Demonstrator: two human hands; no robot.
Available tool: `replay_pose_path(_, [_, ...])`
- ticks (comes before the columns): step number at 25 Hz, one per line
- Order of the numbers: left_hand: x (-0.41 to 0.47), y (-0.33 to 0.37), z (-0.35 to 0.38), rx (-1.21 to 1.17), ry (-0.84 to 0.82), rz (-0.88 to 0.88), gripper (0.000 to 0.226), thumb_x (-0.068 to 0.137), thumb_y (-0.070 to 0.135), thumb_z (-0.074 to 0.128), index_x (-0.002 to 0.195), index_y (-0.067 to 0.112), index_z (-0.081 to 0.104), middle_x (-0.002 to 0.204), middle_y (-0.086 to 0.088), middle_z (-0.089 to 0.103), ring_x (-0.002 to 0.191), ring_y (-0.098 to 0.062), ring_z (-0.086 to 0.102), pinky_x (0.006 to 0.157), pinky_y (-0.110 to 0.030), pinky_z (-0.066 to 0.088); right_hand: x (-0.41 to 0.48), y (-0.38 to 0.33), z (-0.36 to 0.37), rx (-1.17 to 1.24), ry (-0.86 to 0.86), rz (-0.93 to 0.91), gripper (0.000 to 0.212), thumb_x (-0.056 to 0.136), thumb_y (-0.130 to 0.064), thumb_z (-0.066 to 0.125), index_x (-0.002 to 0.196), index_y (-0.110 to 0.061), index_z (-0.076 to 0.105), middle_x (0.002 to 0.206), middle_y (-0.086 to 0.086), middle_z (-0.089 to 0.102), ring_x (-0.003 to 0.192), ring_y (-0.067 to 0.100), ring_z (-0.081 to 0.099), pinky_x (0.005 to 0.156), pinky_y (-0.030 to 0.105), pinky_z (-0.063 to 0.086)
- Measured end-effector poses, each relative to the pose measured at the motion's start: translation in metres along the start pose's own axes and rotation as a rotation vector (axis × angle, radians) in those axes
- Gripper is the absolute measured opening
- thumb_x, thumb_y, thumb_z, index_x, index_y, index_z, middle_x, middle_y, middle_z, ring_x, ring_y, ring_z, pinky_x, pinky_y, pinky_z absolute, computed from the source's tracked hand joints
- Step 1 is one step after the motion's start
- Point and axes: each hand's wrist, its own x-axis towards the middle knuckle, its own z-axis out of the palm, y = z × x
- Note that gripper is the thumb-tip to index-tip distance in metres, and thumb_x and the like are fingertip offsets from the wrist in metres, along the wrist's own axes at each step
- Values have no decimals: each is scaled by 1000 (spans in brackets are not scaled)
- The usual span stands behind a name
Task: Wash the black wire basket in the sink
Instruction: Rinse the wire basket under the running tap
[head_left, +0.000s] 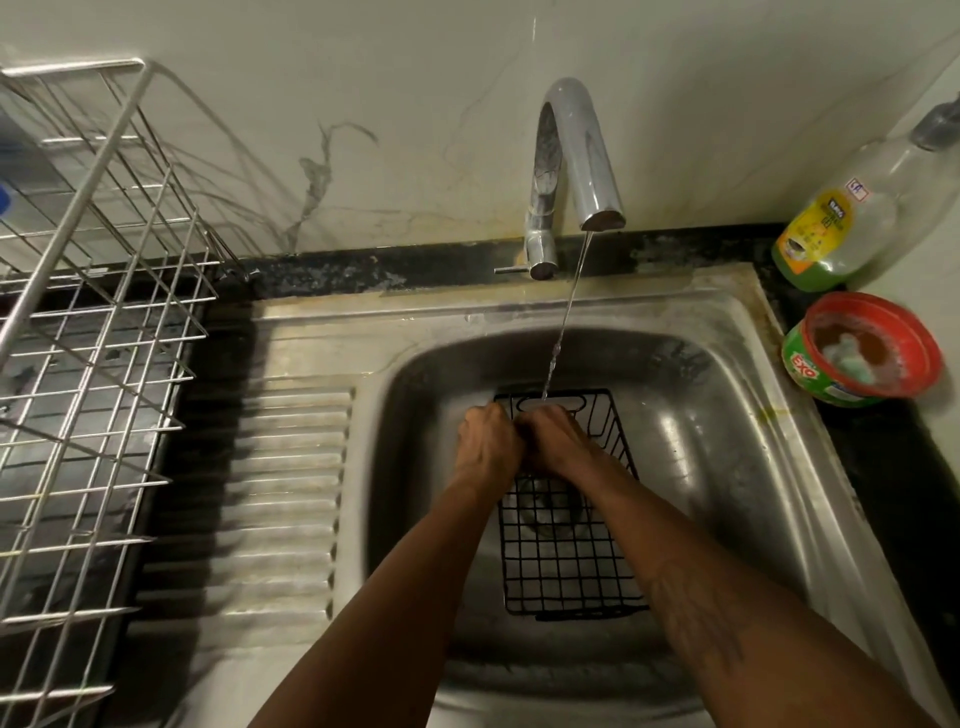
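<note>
Head view: the basket (563, 566) lies in the sink (727, 332) bowl, over the drain. The 2 hands meet at its far end, where a thin stream of water (563, 332) from the tap (576, 150) lands. The left hand (488, 447) and right hand (558, 441) are both knuckles-up, fingers curled down onto the wires, seemingly gripping them. This looks like the rinse-and-rub step. Next, probably shift the grip along the wires or turn the basket, so the stream reaches the near end. A soap tub (862, 348) stands on the counter to the right.

Dim, greenish light; edges bend (wide lens), glare on faucet (576, 150).
</note>
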Motion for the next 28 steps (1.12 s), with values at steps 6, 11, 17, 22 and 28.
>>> replay_pose_path(6, [-6, 0, -4, -23, 33, 8, 15, 96, 12, 49, 85, 13, 59, 91, -8, 61, 78, -20, 60, 65, -32, 55, 3, 5, -20, -104, 113, 299, 8, 90, -17, 72, 92, -12, 65, 91, 9, 60, 83, 19, 61, 69, 32, 51])
replay_pose_path(11, [-6, -3, 1, -22, 33, 35, 13, 95, 24, 59, 84, 16, 58, 91, -6, 59, 77, -17, 60, 65, -29, 54, 1, -10, -15, -176, 92, 182, 12, 92, -26, 70, 87, -16, 67, 83, 4, 62, 76, 18, 62, 74, 33, 57])
replay_pose_path(17, [-8, -1, -7, -51, 32, 19, 16, 97, 21, 51, 86, 15, 62, 93, -8, 59, 81, -24, 61, 72, -37, 57, 17, -17, -22, 24, -33, 117, 18, 95, -14, 66, 78, -18, 72, 80, 4, 70, 75, 18, 68, 74, 37, 59])
replay_pose_path(22, [-8, -13, -11, -62, 68, 16, 12, 99, 15, 49, 94, 13, 59, 97, -5, 55, 83, -17, 58, 72, -32, 55, 17, -11, -22, -54, 76, 261, 8, 89, -20, 74, 95, -17, 70, 95, 3, 68, 83, 14, 64, 78, 33, 58])
replay_pose_path(28, [-11, -16, -9, -32, 33, -5, 18, 99, 19, 55, 82, 14, 56, 84, -1, 56, 64, -11, 53, 52, -19, 44, 15, -41, -28, -339, 35, 140, 14, 93, -24, 67, 106, -18, 65, 99, 6, 64, 91, 24, 64, 77, 37, 50])
